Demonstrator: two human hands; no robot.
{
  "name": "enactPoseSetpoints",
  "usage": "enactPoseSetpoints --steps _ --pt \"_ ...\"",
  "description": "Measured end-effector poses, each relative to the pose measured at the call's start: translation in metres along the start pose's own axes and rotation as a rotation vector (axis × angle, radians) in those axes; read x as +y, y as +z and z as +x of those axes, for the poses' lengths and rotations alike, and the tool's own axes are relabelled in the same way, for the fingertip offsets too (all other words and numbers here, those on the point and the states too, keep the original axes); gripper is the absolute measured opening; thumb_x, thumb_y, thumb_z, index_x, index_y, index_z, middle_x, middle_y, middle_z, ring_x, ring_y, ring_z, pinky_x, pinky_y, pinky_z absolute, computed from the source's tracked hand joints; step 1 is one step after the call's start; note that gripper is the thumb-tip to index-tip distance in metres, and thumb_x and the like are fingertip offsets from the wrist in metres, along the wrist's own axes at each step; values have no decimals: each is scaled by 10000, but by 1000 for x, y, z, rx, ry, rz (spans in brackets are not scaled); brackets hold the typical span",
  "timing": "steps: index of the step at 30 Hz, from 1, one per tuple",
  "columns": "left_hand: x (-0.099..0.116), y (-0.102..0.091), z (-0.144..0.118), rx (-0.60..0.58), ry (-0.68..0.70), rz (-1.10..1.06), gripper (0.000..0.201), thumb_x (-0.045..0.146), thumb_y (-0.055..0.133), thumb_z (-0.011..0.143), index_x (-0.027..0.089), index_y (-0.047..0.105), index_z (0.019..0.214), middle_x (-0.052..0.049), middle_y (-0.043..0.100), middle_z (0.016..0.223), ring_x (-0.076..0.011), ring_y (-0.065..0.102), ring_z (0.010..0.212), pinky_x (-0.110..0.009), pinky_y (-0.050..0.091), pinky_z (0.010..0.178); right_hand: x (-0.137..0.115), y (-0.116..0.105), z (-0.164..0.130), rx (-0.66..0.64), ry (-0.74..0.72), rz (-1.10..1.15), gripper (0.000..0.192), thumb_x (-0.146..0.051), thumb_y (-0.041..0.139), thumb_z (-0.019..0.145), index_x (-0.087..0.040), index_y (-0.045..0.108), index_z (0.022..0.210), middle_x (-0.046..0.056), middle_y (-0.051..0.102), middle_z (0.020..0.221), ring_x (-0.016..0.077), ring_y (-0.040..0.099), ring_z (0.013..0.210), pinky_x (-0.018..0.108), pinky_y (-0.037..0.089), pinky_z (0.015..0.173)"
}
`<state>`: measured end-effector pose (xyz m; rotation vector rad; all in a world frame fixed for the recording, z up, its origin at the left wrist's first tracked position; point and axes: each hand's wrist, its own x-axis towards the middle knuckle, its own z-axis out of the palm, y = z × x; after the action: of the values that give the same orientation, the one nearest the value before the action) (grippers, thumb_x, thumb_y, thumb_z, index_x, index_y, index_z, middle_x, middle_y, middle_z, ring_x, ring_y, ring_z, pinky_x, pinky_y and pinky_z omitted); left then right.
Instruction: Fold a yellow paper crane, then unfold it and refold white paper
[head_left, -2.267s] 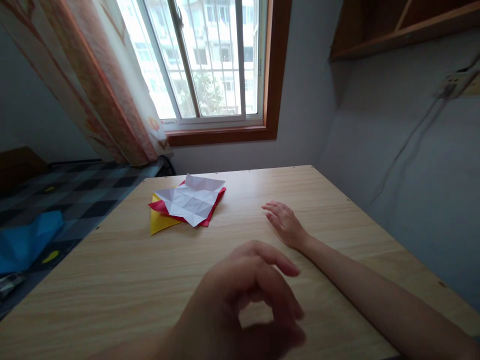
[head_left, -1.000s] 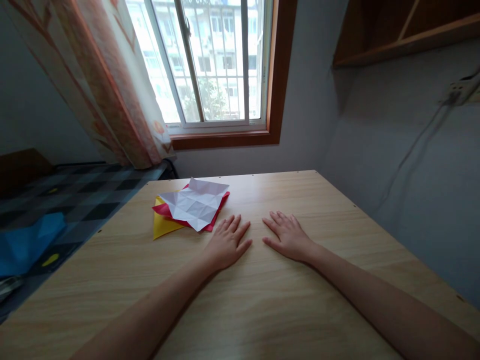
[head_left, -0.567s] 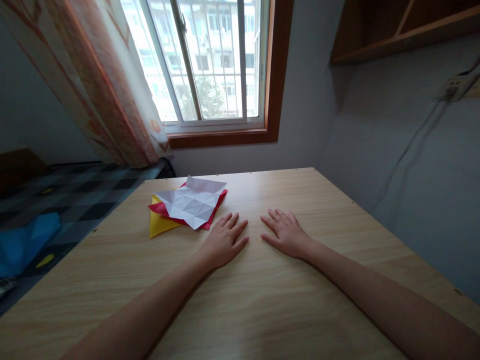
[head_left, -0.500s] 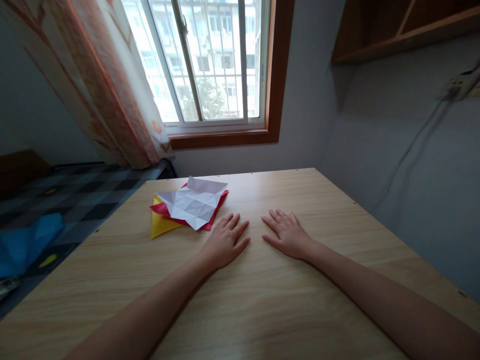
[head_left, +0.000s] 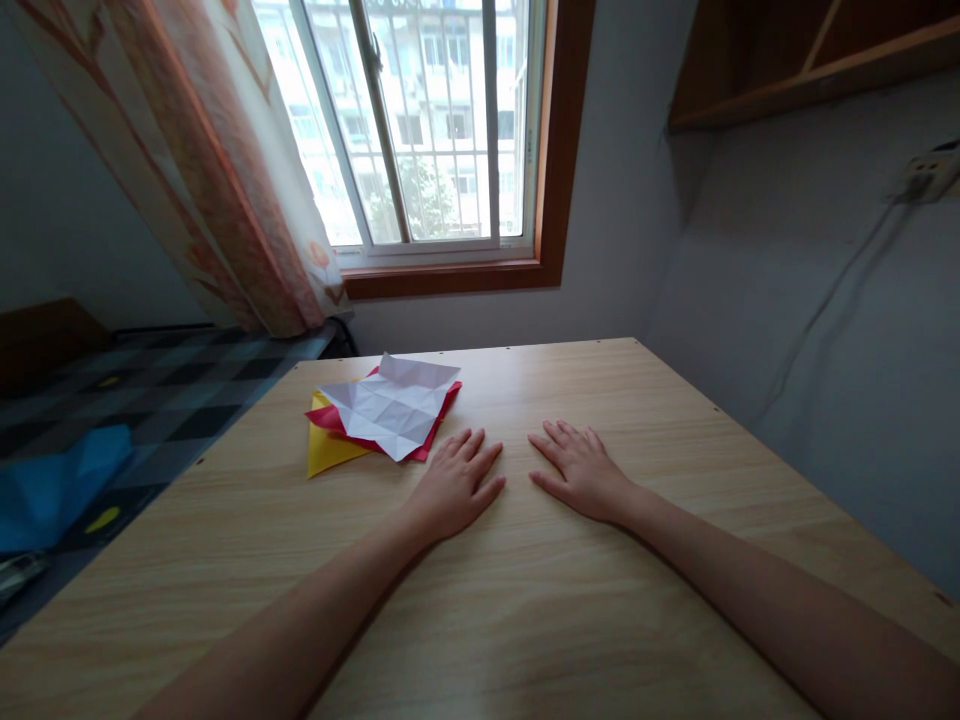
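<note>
My left hand (head_left: pixel 454 485) and my right hand (head_left: pixel 581 470) lie flat, palms down, side by side on the wooden table (head_left: pixel 525 620). Both hold nothing and their fingers are spread. Just beyond my left hand's fingertips lies a small stack of creased paper: a white sheet (head_left: pixel 394 402) on top, a red sheet (head_left: pixel 439 415) under it and a yellow sheet (head_left: pixel 326 452) at the bottom. The left fingertips are close to the stack's near corner without touching it.
A window (head_left: pixel 420 120) with a wooden frame and a patterned curtain (head_left: pixel 202 170) is behind the table. A bed with a chequered cover (head_left: pixel 150 400) and a blue cloth (head_left: pixel 52 485) stands at the left. A grey wall (head_left: pixel 825 330) borders the table's right side, with a wooden shelf (head_left: pixel 810 60) above.
My left hand, raised and curled close to the camera 2.3 s ago, has come down flat on the table beside the right hand. Over the last second both hands stay still.
</note>
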<state>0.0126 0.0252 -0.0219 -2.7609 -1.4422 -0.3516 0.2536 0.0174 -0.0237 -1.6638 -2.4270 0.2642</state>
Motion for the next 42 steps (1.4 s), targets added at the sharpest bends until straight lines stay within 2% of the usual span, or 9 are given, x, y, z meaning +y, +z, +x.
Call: enactPoseSetpoints --steps 12,18,22,25,27,30,36,39,42 --pt "0 1 -1 21 16 -1 498 470 472 957 223 548 1383 -140 457 1497 -341 389 1398 -537 316 1144 0 -2 -1 2 -6 4 631 -574 416 951 -243 419 1488 130 293 1599 319 231 1487 585 122 1180" --pt "1 -16 -2 114 79 17 335 314 472 956 203 653 1216 -86 650 1267 -266 555 1201 -440 412 1081 4 1 0 21 -23 5 612 -567 407 955 -250 434 1478 132 316 1590 322 255 1477 589 138 1173" --pt "-22 -28 -2 285 -46 117 372 211 479 922 217 612 1269 -95 613 1320 -285 516 1249 -472 393 1088 5 1 1 5 -21 10 621 -576 401 955 -247 428 1481 129 305 1596 318 243 1481 581 129 1176" --pt "-42 -28 -3 354 -182 213 460 245 497 907 199 530 1363 -114 491 1455 -308 388 1383 -492 296 1161 4 0 0 -1 -19 12 624 -579 400 955 -243 432 1479 131 302 1597 322 241 1482 579 130 1177" --pt "-50 -24 -3 341 -243 227 480 269 500 899 162 524 1366 -143 479 1459 -323 388 1382 -484 289 1164 4 0 0 -1 -20 13 625 -580 400 955 -243 430 1480 132 300 1597 323 240 1482 580 133 1176" --pt "-54 -17 -2 308 -295 228 507 308 502 897 168 508 1385 -143 467 1477 -332 379 1393 -481 277 1168 4 0 0 0 -24 11 621 -577 397 957 -246 428 1481 129 296 1599 321 238 1483 580 130 1177" --pt "-52 -11 1 202 -406 335 577 339 484 923 109 442 1450 -241 397 1512 -384 370 1405 -525 291 1135 4 0 1 -10 -22 9 621 -569 394 957 -245 422 1485 128 298 1599 325 233 1482 580 124 1173" --pt "-51 -10 2 143 -479 377 559 342 441 950 117 433 1462 -244 422 1495 -375 389 1398 -531 293 1125 4 0 1 -16 -17 9 625 -569 398 954 -242 421 1486 131 295 1600 327 234 1481 576 125 1173" --pt "-49 -11 3 114 -493 393 551 349 412 965 128 429 1469 -235 437 1489 -368 402 1389 -532 291 1120 4 -1 1 -19 -16 15 626 -568 397 954 -240 421 1486 129 291 1602 326 227 1484 576 121 1174"
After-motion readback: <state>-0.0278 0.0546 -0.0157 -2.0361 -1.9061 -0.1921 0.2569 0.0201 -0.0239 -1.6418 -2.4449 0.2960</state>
